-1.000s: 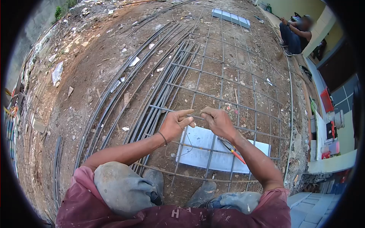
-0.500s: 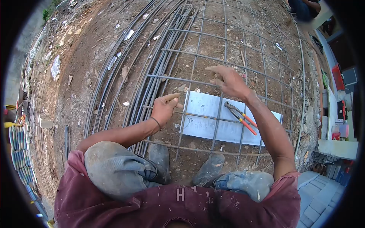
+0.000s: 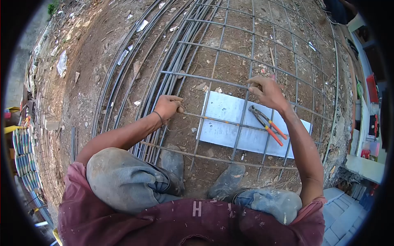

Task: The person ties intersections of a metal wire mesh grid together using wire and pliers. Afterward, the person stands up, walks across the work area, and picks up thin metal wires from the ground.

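A grid of thin steel rebar lies over the ground before me. My left hand is closed at the left end of one crossbar, its thumb and fingers around the bar. Farther up and to the right, my right hand pinches a crossbar where it meets a lengthwise bar; its fingertips partly cover that crossing. Below the grid is a white board with dark specks. Nippers with orange and yellow handles lie over the board, close below my right hand, jaws toward the upper left.
A bundle of loose rebar runs along the grid's left side, with more long bars beyond it. My boots stand at the grid's near edge. Another person is at the upper right. Paving blocks lie lower right.
My left hand has moved slightly left and up and closed on the crossbar's end. The right hand has shifted right and down, its outstretched fingers now pinched at a crossing. The view has shifted slightly.
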### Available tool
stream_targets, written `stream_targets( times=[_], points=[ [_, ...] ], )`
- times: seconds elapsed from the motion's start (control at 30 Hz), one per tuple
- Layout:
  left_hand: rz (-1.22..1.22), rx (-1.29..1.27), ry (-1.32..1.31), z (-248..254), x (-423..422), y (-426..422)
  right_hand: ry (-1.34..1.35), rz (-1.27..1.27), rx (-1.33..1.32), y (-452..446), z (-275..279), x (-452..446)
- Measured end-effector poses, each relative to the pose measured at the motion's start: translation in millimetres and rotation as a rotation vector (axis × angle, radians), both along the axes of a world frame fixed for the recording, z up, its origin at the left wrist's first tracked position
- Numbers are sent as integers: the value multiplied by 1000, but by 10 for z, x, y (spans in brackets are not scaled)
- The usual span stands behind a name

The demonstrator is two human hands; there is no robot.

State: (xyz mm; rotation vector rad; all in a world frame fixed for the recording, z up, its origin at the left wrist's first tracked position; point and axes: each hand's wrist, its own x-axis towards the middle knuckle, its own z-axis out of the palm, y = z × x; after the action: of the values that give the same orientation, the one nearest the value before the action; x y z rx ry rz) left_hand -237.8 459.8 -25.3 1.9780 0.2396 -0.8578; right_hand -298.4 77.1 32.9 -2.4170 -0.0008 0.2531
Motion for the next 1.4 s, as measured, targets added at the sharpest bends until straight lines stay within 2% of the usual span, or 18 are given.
stream_targets(
  times=[0.07, 0.13, 0.23, 0.3, 0.37, 0.4, 0.47, 0.5, 0.57, 0.73, 0.77, 0.87, 0.93, 1.1, 1.17, 1.23, 1.33, 1.4],
  points=[
    [-256, 45, -51, 117, 272, -227, -34, -6, -20, 36, -62, 21],
    [-342, -7, 18, -229, 562, -391, -73, 6, -54, 110, -117, 83],
    [-383, -136, 175, -270, 707, -630, -255, 165, -120, 368, -268, 149],
    [-369, -217, 228, -550, 791, -698, -328, 196, -124, 558, -359, 131],
    [-414, -320, 271, -781, 821, -727, -369, 319, -340, 689, -417, 112],
    [-484, -194, 109, -822, 797, -769, -369, 318, -343, 717, -474, 121],
    [-474, -133, 48, -701, 760, -802, -588, 397, -420, 761, -572, 147],
    [-463, -69, -11, -643, 750, -817, -585, 398, -420, 765, -615, 164],
    [-463, -118, -47, -804, 787, -798, -581, 438, -499, 777, -656, 226],
    [-285, -376, -5, -1227, 839, -784, -682, 466, -493, 825, -850, 367],
    [-279, -378, -4, -1064, 796, -788, -678, 467, -469, 832, -871, 385],
    [-161, -321, 212, -641, 693, -723, -656, 347, -461, 853, -874, 358],
    [108, -513, 699, -513, 702, -660, -614, 308, -467, 843, -863, 327],
    [319, -482, 717, -370, 727, -873, -557, 251, -480, 907, -820, 341],
    [708, -578, 757, -648, 712, -1010, -559, 237, -485, 958, -746, 413],
    [694, -645, 682, -669, 693, -1061, -514, 217, -482, 1045, -730, 365],
    [785, -637, 741, -348, 666, -1134, -402, 102, -392, 1030, -700, 357],
    [617, -493, 603, -234, 559, -1155, -334, 7, -302, 981, -683, 376]
  ],
)
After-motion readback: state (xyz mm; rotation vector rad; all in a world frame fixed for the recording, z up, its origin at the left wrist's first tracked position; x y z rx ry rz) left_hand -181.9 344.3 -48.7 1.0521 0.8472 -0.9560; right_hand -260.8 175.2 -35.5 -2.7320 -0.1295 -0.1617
